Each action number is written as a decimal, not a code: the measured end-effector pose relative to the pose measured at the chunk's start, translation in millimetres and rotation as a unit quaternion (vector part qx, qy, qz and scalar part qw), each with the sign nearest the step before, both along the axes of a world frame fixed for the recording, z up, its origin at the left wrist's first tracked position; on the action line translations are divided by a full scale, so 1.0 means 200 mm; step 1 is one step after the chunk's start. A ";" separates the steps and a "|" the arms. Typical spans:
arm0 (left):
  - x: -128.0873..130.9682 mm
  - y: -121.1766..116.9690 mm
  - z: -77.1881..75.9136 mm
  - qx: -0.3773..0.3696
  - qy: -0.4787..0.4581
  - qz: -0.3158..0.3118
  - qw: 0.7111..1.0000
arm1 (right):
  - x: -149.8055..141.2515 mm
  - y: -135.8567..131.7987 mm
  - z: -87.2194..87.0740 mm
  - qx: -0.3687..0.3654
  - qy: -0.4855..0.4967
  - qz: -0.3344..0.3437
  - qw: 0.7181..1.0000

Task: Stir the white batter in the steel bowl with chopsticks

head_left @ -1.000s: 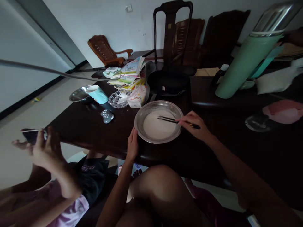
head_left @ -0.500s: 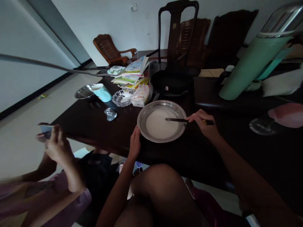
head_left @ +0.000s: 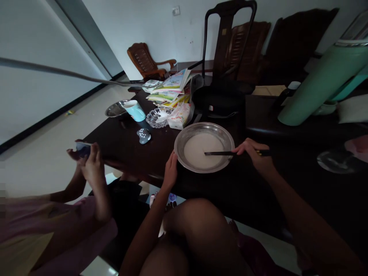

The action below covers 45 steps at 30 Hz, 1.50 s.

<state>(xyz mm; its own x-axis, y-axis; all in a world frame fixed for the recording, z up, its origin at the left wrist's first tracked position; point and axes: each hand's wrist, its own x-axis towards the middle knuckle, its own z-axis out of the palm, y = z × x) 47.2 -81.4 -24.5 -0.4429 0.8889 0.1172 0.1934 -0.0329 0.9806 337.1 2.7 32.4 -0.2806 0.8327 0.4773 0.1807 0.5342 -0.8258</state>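
Observation:
A round metal bowl (head_left: 201,128) rests on the dark table, with a pale, milky liquid (head_left: 198,149) in its bottom. My left hand (head_left: 171,171) presses its fingers against the bowl's near left rim, the thumb's grip partly hidden. Dark chopsticks (head_left: 220,153) reach over the right rim, their tips in the liquid near its middle. Around their thick end my right hand (head_left: 255,154) is closed, just right of the bowl.
Behind the bowl are a tissue pack (head_left: 179,116), a glass dish (head_left: 156,118), a blue mug (head_left: 135,111) and stacked booklets (head_left: 169,90). A green thermos (head_left: 316,86) stands right. At left, another person's hands (head_left: 93,165) hold a phone (head_left: 82,148).
The chopstick tips have moved a little toward me within the liquid. The whole view has swung slightly left. My left hand stays at the bowl's rim.

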 end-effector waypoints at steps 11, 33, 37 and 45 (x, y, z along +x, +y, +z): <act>0.01 0.00 0.02 0.000 0.010 0.007 1.000 | -0.01 -0.01 0.01 -0.006 -0.013 0.002 1.000; 0.02 -0.01 0.04 -0.017 0.022 0.016 1.000 | -0.01 -0.01 -0.01 0.019 -0.031 0.003 0.999; 0.01 0.00 0.02 -0.005 0.018 0.012 1.000 | -0.03 -0.02 -0.01 0.008 -0.054 0.071 0.996; 0.01 -0.01 0.03 -0.008 0.021 0.010 1.000 | -0.01 0.00 0.00 0.031 -0.028 -0.006 0.999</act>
